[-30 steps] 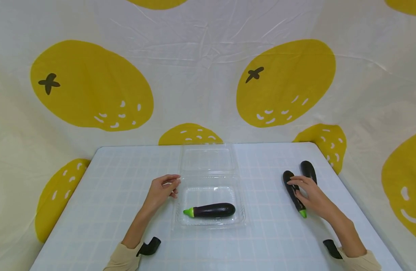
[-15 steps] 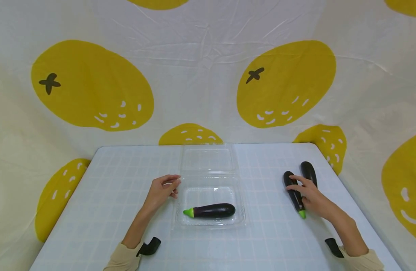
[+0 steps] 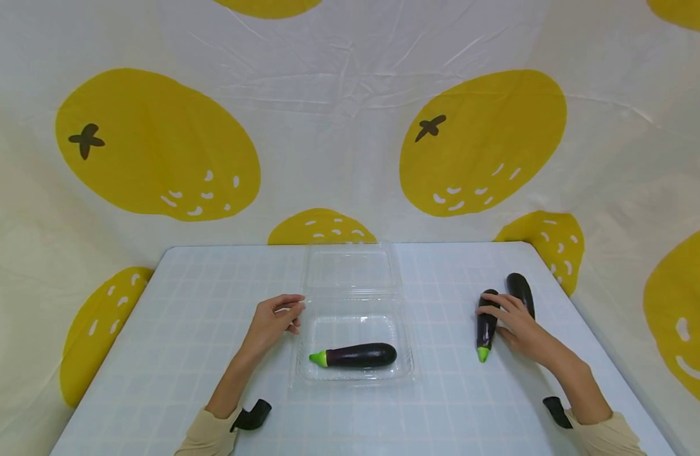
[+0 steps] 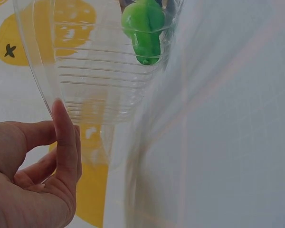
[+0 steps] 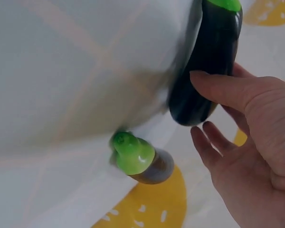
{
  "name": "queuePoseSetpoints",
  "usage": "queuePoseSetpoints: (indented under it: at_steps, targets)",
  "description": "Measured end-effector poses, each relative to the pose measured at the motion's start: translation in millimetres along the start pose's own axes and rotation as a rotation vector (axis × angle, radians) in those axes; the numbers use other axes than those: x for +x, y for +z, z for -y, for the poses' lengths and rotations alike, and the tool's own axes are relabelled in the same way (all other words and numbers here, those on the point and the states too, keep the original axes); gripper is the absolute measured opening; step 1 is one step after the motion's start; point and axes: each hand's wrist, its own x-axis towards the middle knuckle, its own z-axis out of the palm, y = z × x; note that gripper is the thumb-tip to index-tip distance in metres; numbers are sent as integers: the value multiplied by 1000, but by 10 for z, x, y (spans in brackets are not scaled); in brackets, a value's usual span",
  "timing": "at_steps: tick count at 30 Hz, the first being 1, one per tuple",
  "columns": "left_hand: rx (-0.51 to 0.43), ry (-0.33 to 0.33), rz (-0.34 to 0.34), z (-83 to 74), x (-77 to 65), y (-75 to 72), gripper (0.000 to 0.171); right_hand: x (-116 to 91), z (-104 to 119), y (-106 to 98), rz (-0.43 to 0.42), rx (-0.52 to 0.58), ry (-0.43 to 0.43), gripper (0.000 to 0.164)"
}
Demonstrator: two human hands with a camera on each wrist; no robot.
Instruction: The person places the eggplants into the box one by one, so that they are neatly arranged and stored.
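Note:
Near the table's right side, my right hand (image 3: pixel 521 326) holds a dark toy-like eggplant (image 3: pixel 485 332) with a green cap, thumb on one side and fingers across the other. In the right wrist view the same eggplant (image 5: pixel 209 61) sits between thumb and fingers. A second eggplant (image 3: pixel 519 291) lies just behind, partly covered by that hand. At the centre stands a clear plastic clamshell container (image 3: pixel 355 380), lid folded back, with another eggplant (image 3: pixel 361 355) lying crosswise inside. My left hand (image 3: pixel 275 320) pinches the container's left rim between thumb and finger.
The white gridded table (image 3: pixel 213 278) ends at a cloth backdrop (image 3: pixel 338 145) printed with large yellow fruit. A black strap piece (image 3: pixel 253 415) juts from the left sleeve, another strap piece (image 3: pixel 557 412) from the right.
My right hand has closed around the nearer eggplant and turned it, its green end swinging left. The left hand, the container and the eggplant inside have stayed put.

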Motion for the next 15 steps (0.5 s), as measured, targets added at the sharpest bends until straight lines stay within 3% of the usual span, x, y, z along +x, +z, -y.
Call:
queuePoseSetpoints:
  at_steps: [9,15]
  targets:
    - [0,9,1,13,-2,-5,31,43,-13,-10,-14,-54,-20,55]
    - [-6,9,2,11,-4,-2,31,73,-57,16,-107,-71,-115,59]
